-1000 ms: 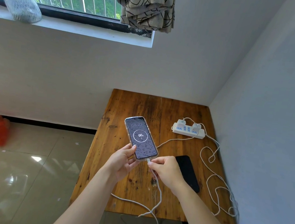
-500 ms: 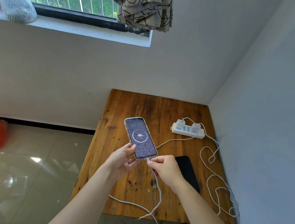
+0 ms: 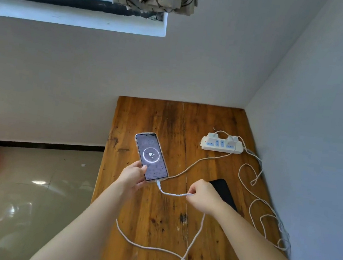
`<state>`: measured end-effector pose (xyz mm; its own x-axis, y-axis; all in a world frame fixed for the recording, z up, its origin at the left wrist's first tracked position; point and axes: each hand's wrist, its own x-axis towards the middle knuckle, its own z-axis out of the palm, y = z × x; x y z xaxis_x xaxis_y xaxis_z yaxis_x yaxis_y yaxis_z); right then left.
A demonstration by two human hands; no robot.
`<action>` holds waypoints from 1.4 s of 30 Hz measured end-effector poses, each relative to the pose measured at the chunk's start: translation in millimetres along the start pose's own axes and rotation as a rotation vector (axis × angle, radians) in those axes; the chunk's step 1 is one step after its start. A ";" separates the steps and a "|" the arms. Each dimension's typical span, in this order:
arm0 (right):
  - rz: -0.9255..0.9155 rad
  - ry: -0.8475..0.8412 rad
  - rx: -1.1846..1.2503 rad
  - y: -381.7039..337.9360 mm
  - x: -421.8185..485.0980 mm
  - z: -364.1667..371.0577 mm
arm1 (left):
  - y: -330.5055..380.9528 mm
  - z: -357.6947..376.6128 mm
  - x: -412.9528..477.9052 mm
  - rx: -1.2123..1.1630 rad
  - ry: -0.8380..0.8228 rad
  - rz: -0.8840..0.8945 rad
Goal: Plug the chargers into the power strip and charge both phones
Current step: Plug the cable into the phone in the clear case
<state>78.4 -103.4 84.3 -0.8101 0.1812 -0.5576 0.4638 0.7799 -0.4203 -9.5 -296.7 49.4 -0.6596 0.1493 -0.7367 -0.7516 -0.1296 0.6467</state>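
Note:
My left hand (image 3: 133, 176) holds a phone (image 3: 151, 156) in a clear case by its lower left corner, above the wooden table (image 3: 149, 217). Its lit screen shows a ring with 96%. A white cable (image 3: 172, 193) is plugged into the phone's bottom edge. My right hand (image 3: 202, 196) pinches that cable a short way from the plug. A second phone (image 3: 223, 190), dark and face up, lies on the table partly behind my right hand. A white power strip (image 3: 221, 145) at the back right carries two white chargers (image 3: 213, 137).
Loose white cable loops (image 3: 264, 210) lie along the table's right side by the wall (image 3: 315, 147). More cable hangs over the front edge. The table sits in a corner under a window sill (image 3: 76, 18). A shiny tiled floor (image 3: 25, 187) lies to the left.
My right hand has slid away from the phone's bottom edge to the right, along the cable. The plug now sits in the phone by itself. The camera has tipped down slightly.

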 end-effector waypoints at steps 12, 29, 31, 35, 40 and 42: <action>0.036 0.309 -0.302 -10.9 71.3 18.3 | -58.5 -35.8 77.9 0.265 -0.071 -0.173; 0.182 0.039 0.056 -10.5 82.7 70.5 | -86.8 -50.1 95.0 0.779 0.254 0.094; 0.206 0.029 0.059 -10.8 82.9 74.6 | -87.0 -51.2 93.3 0.805 0.216 0.099; 0.222 0.105 -0.025 -9.8 82.8 75.0 | -92.2 -54.0 80.4 0.991 0.165 0.223; 0.208 0.167 -0.078 -10.8 69.7 63.6 | -112.3 -65.0 60.6 1.274 0.174 0.329; 0.195 0.165 0.018 -11.7 61.6 57.3 | -117.7 -69.5 53.7 1.380 0.141 0.299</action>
<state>43.6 -135.7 13.9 -0.7515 0.4239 -0.5056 0.6222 0.7101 -0.3295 43.5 -341.6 -80.1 -0.8472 0.1794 -0.5001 -0.0354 0.9201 0.3901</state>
